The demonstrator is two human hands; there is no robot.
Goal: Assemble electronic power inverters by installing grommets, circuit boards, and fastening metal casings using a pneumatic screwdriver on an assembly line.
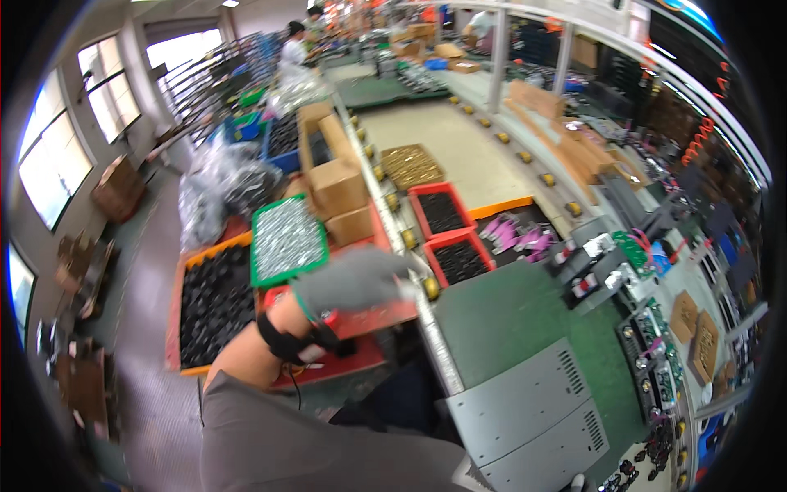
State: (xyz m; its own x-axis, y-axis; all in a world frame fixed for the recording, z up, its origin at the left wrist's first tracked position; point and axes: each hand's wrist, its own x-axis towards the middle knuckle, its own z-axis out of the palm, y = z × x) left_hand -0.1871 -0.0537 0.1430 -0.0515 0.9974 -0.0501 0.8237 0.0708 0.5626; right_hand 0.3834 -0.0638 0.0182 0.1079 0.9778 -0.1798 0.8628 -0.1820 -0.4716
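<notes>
- The conveyor line runs away from the wearer, edged by a metal rail.
- The red worktop adjoins the rail on the left and carries bins and cartons.
- The green board lies on the near part of the line.
- The grey metal panels lie flat on the near end of the green board, edge to edge, each with a group of dark slots toward its right side. They are located to the right of the left hand and nearer the wearer.
- The orange-rimmed bin, at far left, contains black parts.
- The green tray contains small silvery parts and sits just beyond the left hand.
- Two red bins, beyond the green board, contain dark parts.
- The left hand, in a grey glove, extends over the red worktop toward the rail. Its fingers are blurred; grip width and any held item cannot be told.
- The black wristband encircles the left wrist.
- A small pale tip shows at the lower edge beside the panels; whether it belongs to the right hand cannot be told, nor can that hand's state.
</notes>
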